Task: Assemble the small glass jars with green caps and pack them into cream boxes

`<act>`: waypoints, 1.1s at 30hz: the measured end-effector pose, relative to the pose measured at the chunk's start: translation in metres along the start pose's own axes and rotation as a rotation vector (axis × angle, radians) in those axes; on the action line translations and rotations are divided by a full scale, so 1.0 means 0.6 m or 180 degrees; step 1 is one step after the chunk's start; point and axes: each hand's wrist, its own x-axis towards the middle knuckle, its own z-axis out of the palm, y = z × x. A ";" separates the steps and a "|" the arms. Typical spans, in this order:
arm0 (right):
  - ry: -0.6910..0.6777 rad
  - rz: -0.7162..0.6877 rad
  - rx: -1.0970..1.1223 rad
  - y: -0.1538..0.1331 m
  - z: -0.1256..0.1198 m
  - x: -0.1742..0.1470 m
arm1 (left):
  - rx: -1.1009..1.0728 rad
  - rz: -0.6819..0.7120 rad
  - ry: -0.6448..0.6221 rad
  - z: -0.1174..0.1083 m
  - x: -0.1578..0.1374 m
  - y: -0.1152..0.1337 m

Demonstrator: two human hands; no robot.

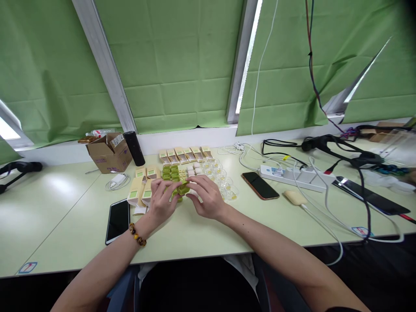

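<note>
Between my two hands is a small green plastic cup (pixel 183 189), raised a little above the table. My left hand (pixel 162 200) pinches its left side, and my right hand (pixel 205 196) has its fingertips on the right side. Just beyond stand rows of similar green cups (pixel 166 175), partly hidden by my fingers. Beside them are small yellowish pieces (pixel 182 173) and white blocks (pixel 191 171). Several clear plastic domes (pixel 212 167) lie to the right. Small open cardboard boxes (pixel 134 190) stand near my left hand, and more boxes (pixel 180 155) form a row at the back.
A phone (pixel 117 221) lies left of my wrist, another phone (pixel 260 185) to the right. Farther right are a white power strip (pixel 295 177), a cream-coloured charger (pixel 295 197) and loose cables. A brown carton (pixel 110 154) and black cylinder (pixel 134 148) stand at the back left.
</note>
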 end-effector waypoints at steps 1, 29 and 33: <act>0.0064 -0.0049 -0.0156 0.000 -0.001 -0.001 | 0.0001 0.0098 0.0062 -0.001 -0.001 0.000; 0.0580 -0.0471 -0.0697 -0.011 0.001 0.011 | 0.0382 0.0408 0.0011 0.004 -0.011 0.004; 0.0581 -0.0409 -0.0577 -0.005 0.005 -0.007 | 0.0343 -0.0077 -0.0034 0.011 -0.012 -0.017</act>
